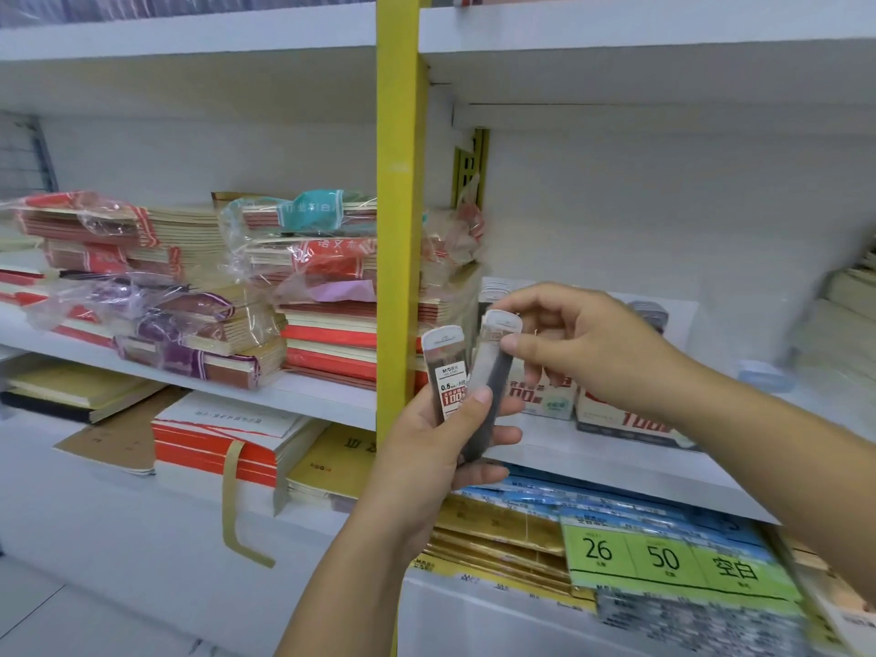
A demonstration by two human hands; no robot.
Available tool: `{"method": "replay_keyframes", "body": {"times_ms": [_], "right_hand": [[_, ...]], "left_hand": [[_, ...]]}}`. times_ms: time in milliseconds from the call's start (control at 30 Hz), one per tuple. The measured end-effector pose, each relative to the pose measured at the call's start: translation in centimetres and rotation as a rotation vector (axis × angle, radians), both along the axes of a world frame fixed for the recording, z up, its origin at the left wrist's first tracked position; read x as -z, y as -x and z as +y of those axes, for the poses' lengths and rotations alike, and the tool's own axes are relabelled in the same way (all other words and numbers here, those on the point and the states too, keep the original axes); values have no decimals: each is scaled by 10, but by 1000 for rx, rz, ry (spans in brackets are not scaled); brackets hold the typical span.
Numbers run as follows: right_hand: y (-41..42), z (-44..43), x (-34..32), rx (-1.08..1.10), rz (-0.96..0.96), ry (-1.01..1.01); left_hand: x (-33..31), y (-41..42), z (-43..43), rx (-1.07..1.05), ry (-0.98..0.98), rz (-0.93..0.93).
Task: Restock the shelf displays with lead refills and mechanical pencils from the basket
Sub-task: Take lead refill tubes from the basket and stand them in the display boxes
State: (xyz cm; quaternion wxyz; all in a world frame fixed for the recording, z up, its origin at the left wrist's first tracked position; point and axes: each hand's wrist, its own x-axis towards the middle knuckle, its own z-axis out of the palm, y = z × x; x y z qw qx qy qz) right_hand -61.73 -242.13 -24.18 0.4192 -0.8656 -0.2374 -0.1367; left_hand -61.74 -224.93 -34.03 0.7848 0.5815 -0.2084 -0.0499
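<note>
My left hand (441,443) grips two lead refill tubes upright in front of the yellow shelf post. The left tube (445,367) shows a 0.5 HB label under a clear cap. The right tube (493,381) is dark with a clear cap, and my right hand (583,343) pinches its upper part between thumb and fingers. Behind the hands, on the white shelf (592,457), stand display boxes (621,419) with red print, and more refill tubes (649,315) rise from them. No basket or mechanical pencil is in view.
A yellow post (398,230) divides the shelving. Wrapped notebook stacks (313,286) fill the left shelf, with more books (213,448) below. Under the right shelf lie blue packets and a green price card (663,561). Blurred stacks (844,315) sit at far right.
</note>
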Motion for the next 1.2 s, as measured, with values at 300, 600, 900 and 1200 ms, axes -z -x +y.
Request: {"method": "replay_keyframes", "body": {"times_ms": [300,600,900,1200], "right_hand": [[19,-36,16,54,98,-200],[19,-46,19,143,157,-228],[5,-39,-3,205,-129,-273],[-49,1,-12,302,-417,235]], "left_hand": [[5,7,-15,121,-28,40],[11,2,-24,58,-54,49],[9,-7,-13,7,57,116],[10,-15,12,-62,32,81]]}}
